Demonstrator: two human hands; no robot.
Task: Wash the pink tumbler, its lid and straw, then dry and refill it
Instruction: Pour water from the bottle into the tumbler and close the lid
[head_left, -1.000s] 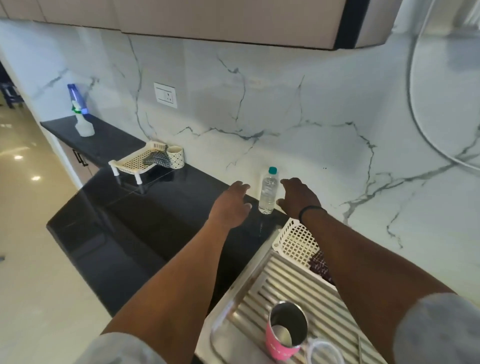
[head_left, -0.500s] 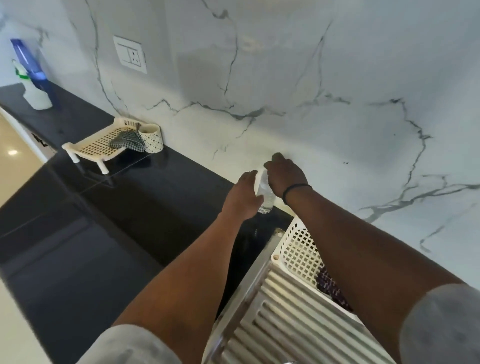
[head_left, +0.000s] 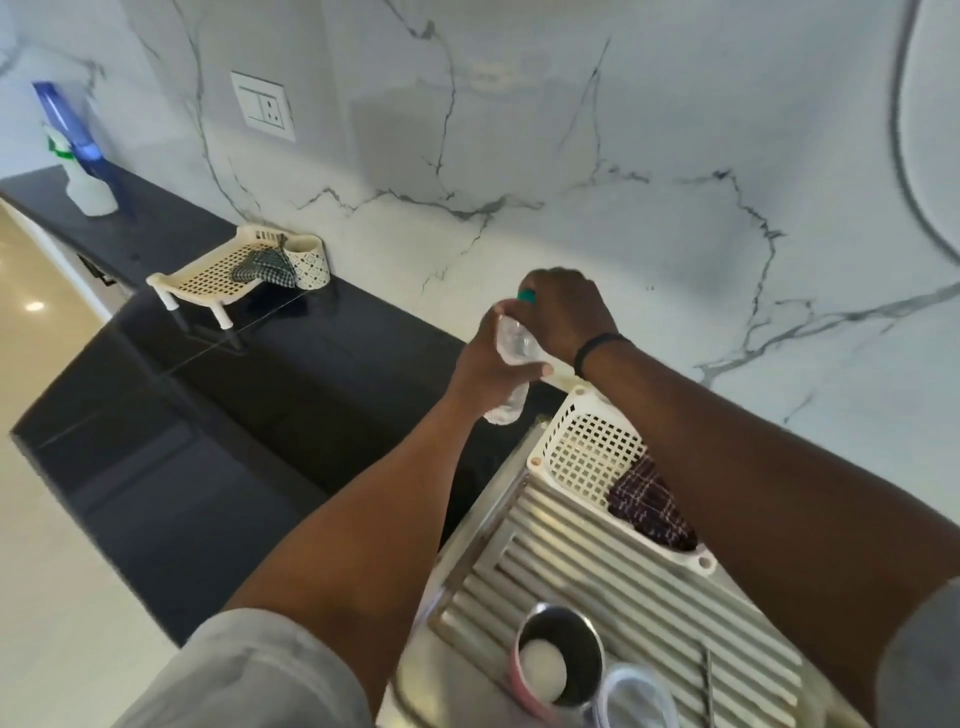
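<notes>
Left hand wrapped round the middle of a clear water bottle, thumb across the front, near the centre of the frame. Right hand curled over the green cap, apparently gripping it to twist. Bottle lifted off the black counter and tilted, base toward the lower left.

Probably thin, soft plastic: easily crushed, and likely to squirt once uncapped if squeezed hard. Best held where it is now, around the body with light pressure, firm grip kept for the cap alone. Weight hard to judge, since the water level cannot be read.

Pink tumbler at the bottom of the frame, standing mouth-up on the ribbed steel drainboard, lid off. Steel inside, so stiff and not fragile; possibly slick if damp. Best steadied around the outer wall while pouring, because the ribs may make it rock. Clear lid just right of it, touching or nearly so. Thin rod further right, perhaps the straw, too blurred to say.

White basket with a checked cloth at the upper end of the drainboard.
</notes>
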